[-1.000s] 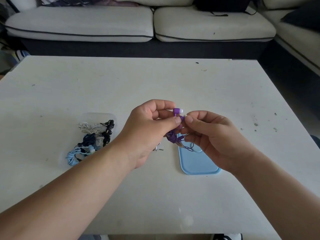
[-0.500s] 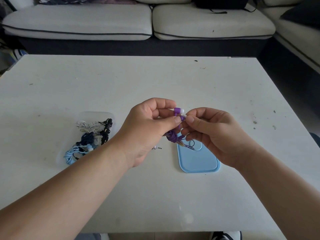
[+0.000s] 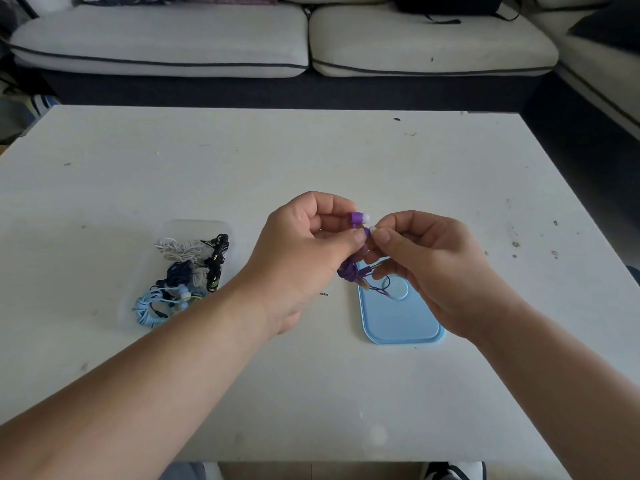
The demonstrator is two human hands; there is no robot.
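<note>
Above the middle of the white table (image 3: 311,168), both hands hold a pair of purple earphones (image 3: 358,219). My left hand (image 3: 304,251) pinches the earbuds near their white tips, and a bundle of purple cable hangs below its fingers. My right hand (image 3: 426,265) pinches the same earphones from the right, fingertip to fingertip with the left. Loose cable loops dangle just over a light blue lid (image 3: 398,320) lying flat on the table.
A clear plastic box (image 3: 173,226) at the left holds several tangled earphones in white, black, dark blue and light blue. A small plug lies on the table between box and lid. A cream sofa (image 3: 277,39) runs behind the table; shoes show below its near edge.
Both hands have stayed together on the purple earphones with only slight finger shifts. The view has tilted a little, so the scene sits slightly higher.
</note>
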